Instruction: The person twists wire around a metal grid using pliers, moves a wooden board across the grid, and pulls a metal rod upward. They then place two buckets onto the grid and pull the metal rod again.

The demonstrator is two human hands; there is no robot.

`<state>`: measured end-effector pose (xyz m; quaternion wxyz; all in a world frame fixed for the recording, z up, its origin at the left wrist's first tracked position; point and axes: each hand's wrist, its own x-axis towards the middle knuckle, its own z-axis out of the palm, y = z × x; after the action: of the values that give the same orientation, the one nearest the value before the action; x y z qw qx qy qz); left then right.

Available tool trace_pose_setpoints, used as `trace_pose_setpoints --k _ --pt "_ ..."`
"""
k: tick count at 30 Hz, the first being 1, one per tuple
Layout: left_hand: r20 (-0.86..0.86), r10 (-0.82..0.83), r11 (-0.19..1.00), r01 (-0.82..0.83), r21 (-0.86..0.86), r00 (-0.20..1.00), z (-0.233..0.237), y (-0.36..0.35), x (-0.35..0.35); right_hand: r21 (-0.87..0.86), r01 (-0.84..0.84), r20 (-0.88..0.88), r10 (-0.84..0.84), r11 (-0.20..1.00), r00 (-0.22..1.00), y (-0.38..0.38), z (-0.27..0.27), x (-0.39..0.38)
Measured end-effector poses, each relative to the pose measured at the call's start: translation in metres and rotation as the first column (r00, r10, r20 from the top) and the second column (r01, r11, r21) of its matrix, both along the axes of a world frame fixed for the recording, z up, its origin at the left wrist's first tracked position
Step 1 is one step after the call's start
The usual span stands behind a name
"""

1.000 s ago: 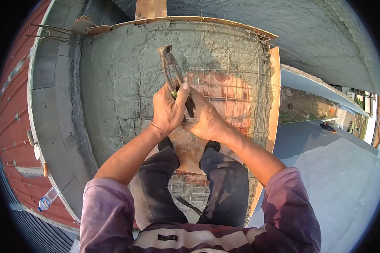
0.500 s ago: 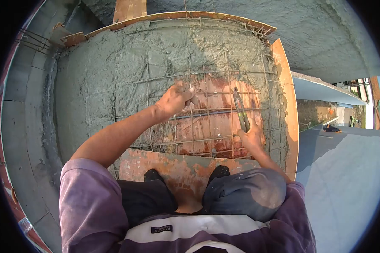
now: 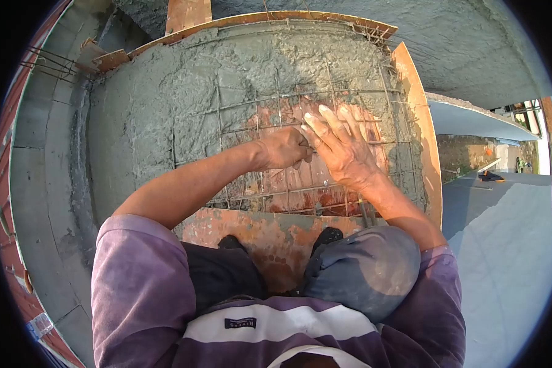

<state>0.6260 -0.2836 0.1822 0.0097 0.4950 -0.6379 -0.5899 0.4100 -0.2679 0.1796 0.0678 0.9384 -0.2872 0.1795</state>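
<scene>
My left hand is closed, its thumb and fingers drawn together above the reinforcing bars. What it pinches, if anything, is hidden. Right beside it, at its fingertips, my right hand has its fingers stretched out and spread, with the back of the hand up. The pincers rest by the edge of the board under my feet, partly covered by my right forearm. Below the bar grid shows a reddish formwork panel. Wet grey concrete covers the bars to the left and at the back.
My feet are on a concrete-smeared board. A plywood edge form borders the right side, another the back. Bar ends stick out at the left. A lower grey surface lies beyond the right edge.
My right hand has let go of the pincers, now lower near the board, and moved up and left to my left hand, fingers spread. My left hand has shifted right and slightly down.
</scene>
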Motion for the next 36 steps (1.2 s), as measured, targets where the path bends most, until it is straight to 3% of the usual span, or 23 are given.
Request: trace_pose_setpoints --k 1,4,8,10,13,14,16,19,23,26,27,29,32,35,36 --pt "0.022 0.014 1.0 -0.013 -0.022 1.0 0.013 0.0 0.001 -0.027 -0.053 -0.019 0.053 0.998 0.998 -0.007 -0.003 0.007" --pt "0.007 0.046 0.992 -0.045 -0.116 0.999 0.011 0.008 0.019 0.265 -0.101 0.084 0.081 0.959 0.993 -0.012 -0.009 0.014" --pt "0.003 0.087 0.976 -0.084 -0.203 0.996 -0.008 0.012 0.049 0.391 -0.004 0.128 -0.05 0.92 0.99 -0.001 -0.03 0.014" --pt "0.082 -0.002 0.932 0.032 -0.36 0.997 -0.018 0.014 0.057 0.424 -0.001 0.241 -0.111 0.906 0.964 0.002 -0.048 0.011" --pt "0.271 -0.071 0.845 0.202 -0.496 0.96 -0.018 0.015 0.051 0.699 0.191 0.077 -0.338 0.689 0.938 0.011 -0.059 0.009" --pt "0.337 -0.078 0.814 0.255 -0.522 0.938 -0.017 0.014 0.047 0.727 0.17 0.106 -0.354 0.665 0.929 0.012 -0.059 0.008" --pt "0.401 -0.065 0.805 0.285 -0.52 0.914 -0.021 0.013 0.042 0.779 0.126 0.156 -0.385 0.615 0.91 0.015 -0.051 0.012" --pt "0.418 0.004 0.834 0.227 -0.502 0.909 -0.04 0.015 0.034 0.593 -0.054 0.408 -0.242 0.803 0.88 0.019 -0.062 0.018" --pt "0.344 0.018 0.871 0.155 -0.467 0.939 -0.066 0.023 0.023 0.749 0.059 0.282 -0.399 0.66 0.873 0.028 -0.083 0.011" --pt "0.109 0.122 0.973 -0.097 -0.211 0.987 -0.073 0.025 0.02 0.889 0.091 0.205 -0.568 0.448 0.797 0.032 -0.071 0.012" --pt "0.083 0.11 0.984 -0.096 -0.153 0.991 -0.077 0.025 0.021 0.9 0.068 0.205 -0.556 0.43 0.805 0.034 -0.077 0.009" --pt "0.03 0.082 0.996 -0.081 -0.035 0.996 -0.084 0.026 0.026 0.92 0.022 0.208 -0.538 0.39 0.817 0.042 -0.094 0.0" --pt "0.102 -0.227 0.914 0.248 -0.322 0.969 -0.128 0.043 0.035 0.888 -0.03 0.267 -0.461 0.458 0.846 0.055 -0.12 -0.006" --pt "0.335 -0.262 0.917 0.341 -0.205 0.905 -0.12 0.056 0.018 0.855 0.105 0.146 -0.43 0.508 0.891 0.057 -0.13 -0.006" --pt "0.341 -0.234 0.929 0.313 -0.199 0.911 -0.122 0.058 0.019 0.828 0.142 0.114 -0.41 0.543 0.905 0.057 -0.139 -0.009"
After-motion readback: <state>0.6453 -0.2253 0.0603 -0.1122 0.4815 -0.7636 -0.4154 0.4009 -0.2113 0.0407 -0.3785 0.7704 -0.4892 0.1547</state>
